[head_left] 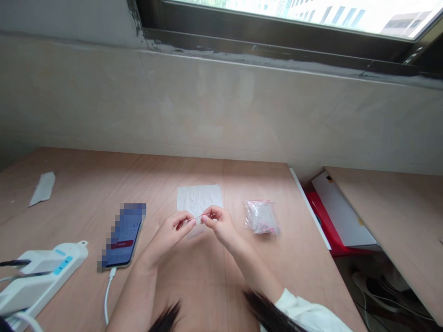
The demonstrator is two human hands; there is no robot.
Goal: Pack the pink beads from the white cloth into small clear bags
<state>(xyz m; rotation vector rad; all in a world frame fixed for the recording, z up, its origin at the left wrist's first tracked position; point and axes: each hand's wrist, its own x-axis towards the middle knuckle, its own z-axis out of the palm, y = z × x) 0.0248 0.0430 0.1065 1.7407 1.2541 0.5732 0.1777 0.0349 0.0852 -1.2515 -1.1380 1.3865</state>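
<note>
A thin red string (198, 216) runs between my two hands, above the front part of a white paper sheet (199, 197). My left hand (176, 227) pinches its left end between thumb and fingers. On the other side, my right hand (220, 224) pinches the right end, its fingers curled in. The fingertips are a short way apart. To the right of my right hand lies a clear plastic bag (261, 216) with small pink items at its bottom.
On the wooden table (194, 286), a phone (122, 237) with a charging cable lies left of my left arm. Further left are a white power strip (65, 263) with plugs and a torn paper piece (43, 188). A gap with a red folder (320, 216) borders the right edge.
</note>
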